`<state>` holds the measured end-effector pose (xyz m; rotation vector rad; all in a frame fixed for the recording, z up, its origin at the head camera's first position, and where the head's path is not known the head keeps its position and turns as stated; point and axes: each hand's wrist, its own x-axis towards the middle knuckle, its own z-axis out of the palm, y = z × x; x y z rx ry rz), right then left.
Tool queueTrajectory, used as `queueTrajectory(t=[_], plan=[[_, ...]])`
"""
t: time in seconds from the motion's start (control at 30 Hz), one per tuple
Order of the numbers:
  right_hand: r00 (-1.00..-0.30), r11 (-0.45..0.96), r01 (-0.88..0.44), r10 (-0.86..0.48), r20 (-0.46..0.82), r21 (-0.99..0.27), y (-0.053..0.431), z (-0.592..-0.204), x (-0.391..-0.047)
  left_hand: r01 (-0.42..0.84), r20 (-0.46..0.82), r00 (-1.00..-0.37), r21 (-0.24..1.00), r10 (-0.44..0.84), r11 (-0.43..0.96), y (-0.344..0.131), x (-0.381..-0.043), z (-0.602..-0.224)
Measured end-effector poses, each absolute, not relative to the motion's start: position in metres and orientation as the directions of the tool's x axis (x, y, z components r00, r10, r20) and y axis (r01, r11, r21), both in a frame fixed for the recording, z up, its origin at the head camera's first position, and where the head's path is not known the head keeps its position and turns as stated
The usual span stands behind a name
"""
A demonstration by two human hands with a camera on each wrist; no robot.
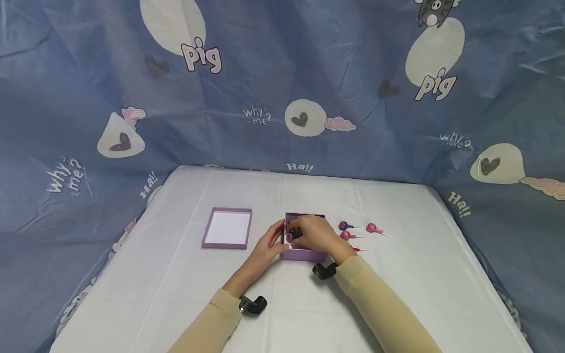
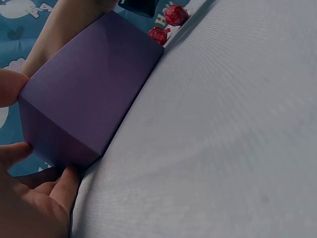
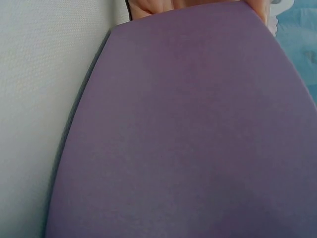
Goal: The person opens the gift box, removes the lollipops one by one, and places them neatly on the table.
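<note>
An open purple box (image 1: 304, 255) stands near the middle of the white table. My left hand (image 1: 266, 247) holds it at its left side, thumb by the front corner and fingers further back. In the left wrist view, fingertips touch the edges of the box (image 2: 91, 82). Over the box, my right hand (image 1: 314, 232) reaches in with bent fingers, pinching a dark-wrapped lollipop (image 1: 297, 233) whose stick is hidden. Another lollipop (image 1: 289, 238) shows beside its fingertips. The box wall (image 3: 183, 119) fills most of the right wrist view.
Right of the box lie a dark blue lollipop (image 1: 343, 225), a pink one (image 1: 346, 235) and a reddish-pink one (image 1: 372, 228). A red one (image 1: 355, 249) is partly behind the right wrist. The purple lid (image 1: 228, 228) lies to the left, white inside up. Blue printed cloth (image 1: 247, 147) hangs behind.
</note>
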<state>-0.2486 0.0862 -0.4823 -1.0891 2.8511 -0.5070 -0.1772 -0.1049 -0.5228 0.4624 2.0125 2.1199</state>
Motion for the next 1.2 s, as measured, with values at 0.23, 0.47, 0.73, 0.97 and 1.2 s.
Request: queueTrajectory(t=[0.23,0.47,0.73,0.97,1.2], plan=[[-0.752,0.700,-0.638,-0.656,0.063,-0.321,0.087,-0.481,-0.249,0.061,0.089,-0.931,0.994,0.355,-0.088,-0.105,-0.168,-0.502],[-0.764,0.704,-0.624,-0.641,0.074,-0.340,0.089,-0.479,-0.249,0.060,0.083,-0.930,0.995,0.358,-0.075,-0.104,-0.167,-0.500],[-0.759,0.682,-0.629,-0.643,0.104,-0.373,0.090,-0.472,-0.247,0.081,0.102,-0.928,0.994,0.358,-0.072,-0.105,-0.167,-0.499],[-0.757,0.674,-0.638,-0.637,0.145,-0.372,0.092,-0.462,-0.243,0.068,0.092,-0.930,0.995,0.355,-0.077,-0.104,-0.167,-0.501],[-0.763,0.667,-0.637,-0.618,0.190,-0.388,0.094,-0.450,-0.239,0.069,0.094,-0.931,0.994,0.351,-0.082,-0.103,-0.168,-0.502]])
